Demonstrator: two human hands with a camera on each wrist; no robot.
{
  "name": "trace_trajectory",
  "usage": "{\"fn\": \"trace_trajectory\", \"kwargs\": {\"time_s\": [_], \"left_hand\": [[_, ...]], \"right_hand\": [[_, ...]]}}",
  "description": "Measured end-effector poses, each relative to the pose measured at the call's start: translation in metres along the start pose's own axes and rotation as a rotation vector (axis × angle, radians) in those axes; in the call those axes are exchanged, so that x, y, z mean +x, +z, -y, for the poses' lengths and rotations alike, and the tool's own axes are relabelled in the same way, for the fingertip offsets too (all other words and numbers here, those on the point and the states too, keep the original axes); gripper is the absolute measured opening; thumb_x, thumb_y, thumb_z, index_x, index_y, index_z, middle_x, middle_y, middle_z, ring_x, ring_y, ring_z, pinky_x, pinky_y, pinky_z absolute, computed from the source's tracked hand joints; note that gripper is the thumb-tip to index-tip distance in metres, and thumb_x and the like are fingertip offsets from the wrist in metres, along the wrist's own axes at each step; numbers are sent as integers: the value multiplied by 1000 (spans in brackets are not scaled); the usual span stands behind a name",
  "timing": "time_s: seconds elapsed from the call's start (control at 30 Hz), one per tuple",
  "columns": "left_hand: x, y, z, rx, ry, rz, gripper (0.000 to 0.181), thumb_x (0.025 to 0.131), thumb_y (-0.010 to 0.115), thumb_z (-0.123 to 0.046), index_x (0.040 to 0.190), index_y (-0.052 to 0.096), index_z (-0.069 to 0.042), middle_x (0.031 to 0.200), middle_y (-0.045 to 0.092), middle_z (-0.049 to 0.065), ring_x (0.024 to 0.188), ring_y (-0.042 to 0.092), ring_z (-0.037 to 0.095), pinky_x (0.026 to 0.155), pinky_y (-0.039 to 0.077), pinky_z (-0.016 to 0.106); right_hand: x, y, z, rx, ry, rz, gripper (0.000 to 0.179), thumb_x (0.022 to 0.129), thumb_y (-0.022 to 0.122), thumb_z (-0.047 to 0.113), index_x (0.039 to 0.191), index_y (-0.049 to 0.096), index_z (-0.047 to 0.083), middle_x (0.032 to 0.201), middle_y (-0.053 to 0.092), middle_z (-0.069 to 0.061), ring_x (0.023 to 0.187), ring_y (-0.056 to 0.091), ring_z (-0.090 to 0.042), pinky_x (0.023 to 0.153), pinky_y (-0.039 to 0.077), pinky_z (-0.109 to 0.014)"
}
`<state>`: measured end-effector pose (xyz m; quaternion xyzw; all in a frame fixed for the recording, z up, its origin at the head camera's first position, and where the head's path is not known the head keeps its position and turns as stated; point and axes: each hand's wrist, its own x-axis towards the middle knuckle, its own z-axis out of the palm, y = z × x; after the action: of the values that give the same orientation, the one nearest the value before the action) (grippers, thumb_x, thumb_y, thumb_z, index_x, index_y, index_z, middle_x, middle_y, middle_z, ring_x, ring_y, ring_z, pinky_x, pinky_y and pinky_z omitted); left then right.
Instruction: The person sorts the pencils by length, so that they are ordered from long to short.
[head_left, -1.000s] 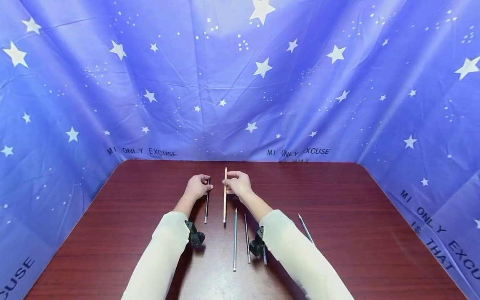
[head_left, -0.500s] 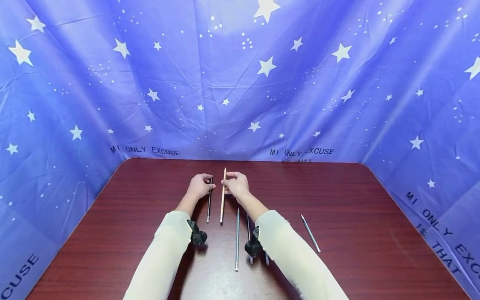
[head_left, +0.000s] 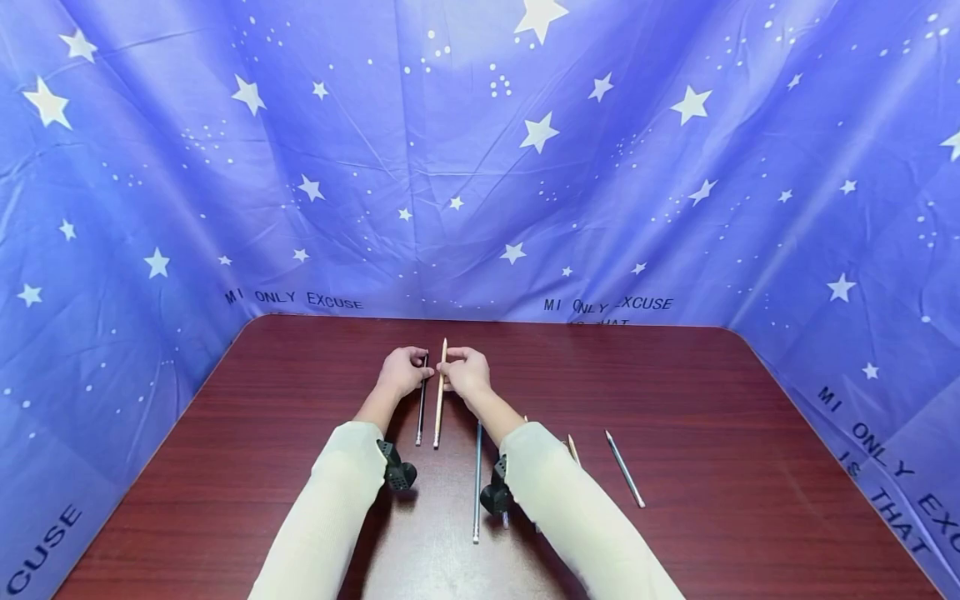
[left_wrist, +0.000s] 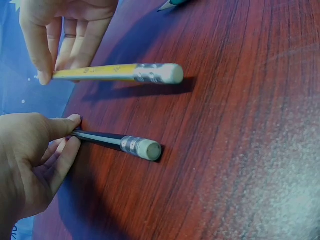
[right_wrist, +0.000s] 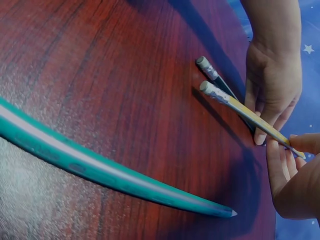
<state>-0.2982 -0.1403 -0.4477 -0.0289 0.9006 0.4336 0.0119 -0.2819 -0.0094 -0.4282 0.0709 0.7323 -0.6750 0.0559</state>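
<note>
My left hand (head_left: 401, 372) pinches a black pencil (left_wrist: 102, 138) near its tip end, and its white eraser end points toward me, low over or on the table. To the right of it, my right hand (head_left: 467, 372) holds a yellow pencil (right_wrist: 245, 111) between thumb and fingers, also near the point. That pencil is lifted, with its shadow on the wood below in the left wrist view. The two pencils lie nearly side by side with a narrow gap between them. A green pencil (head_left: 477, 483) lies on the table nearer me, beside the right forearm.
A bluish pencil (head_left: 625, 468) lies at the right, past the right sleeve (head_left: 570, 500). Another pencil's light tip (head_left: 573, 448) shows beyond that sleeve, which hides more pencils. The brown table (head_left: 300, 350) ends at a blue star-patterned curtain (head_left: 480, 167).
My right hand has moved left with the yellow pencil, narrowing the gap to the black one. The left hand has barely moved. The head view has shifted slightly.
</note>
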Motion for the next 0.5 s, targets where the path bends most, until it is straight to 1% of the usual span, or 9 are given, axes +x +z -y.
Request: {"fn": "trace_trajectory", "kwargs": {"time_s": [0.03, 0.13, 0.37, 0.5], "left_hand": [[0, 0, 0, 3, 0, -2, 42, 82, 69, -6, 122, 58, 2, 103, 62, 19, 67, 65, 20, 62, 58, 27], [1, 0, 0, -2, 1, -3, 42, 82, 69, -6, 121, 59, 2, 103, 62, 19, 68, 65, 19, 63, 58, 26], [0, -1, 0, 11, 0, -5, 41, 82, 69, -7, 121, 59, 2, 102, 62, 18, 65, 65, 18, 61, 57, 25], [-1, 0, -1, 14, -4, -5, 41, 82, 69, -7, 121, 59, 2, 102, 62, 18, 69, 64, 18, 62, 57, 25]], "right_hand": [[0, 0, 0, -3, 1, 1, 33, 81, 64, -2, 113, 61, -2, 65, 59, -2, 51, 54, -8, 50, 56, -23], [0, 1, -2, -9, 0, -3, 33, 81, 64, -2, 113, 61, -2, 62, 57, 1, 51, 53, -8, 50, 55, -23], [2, 5, -6, -12, -2, -7, 32, 80, 65, -2, 112, 61, -2, 62, 56, 1, 50, 52, -8, 49, 55, -23], [4, 7, -7, -20, 2, -13, 32, 80, 64, -2, 112, 62, -2, 62, 56, 0, 50, 52, -8, 51, 56, -25]]}}
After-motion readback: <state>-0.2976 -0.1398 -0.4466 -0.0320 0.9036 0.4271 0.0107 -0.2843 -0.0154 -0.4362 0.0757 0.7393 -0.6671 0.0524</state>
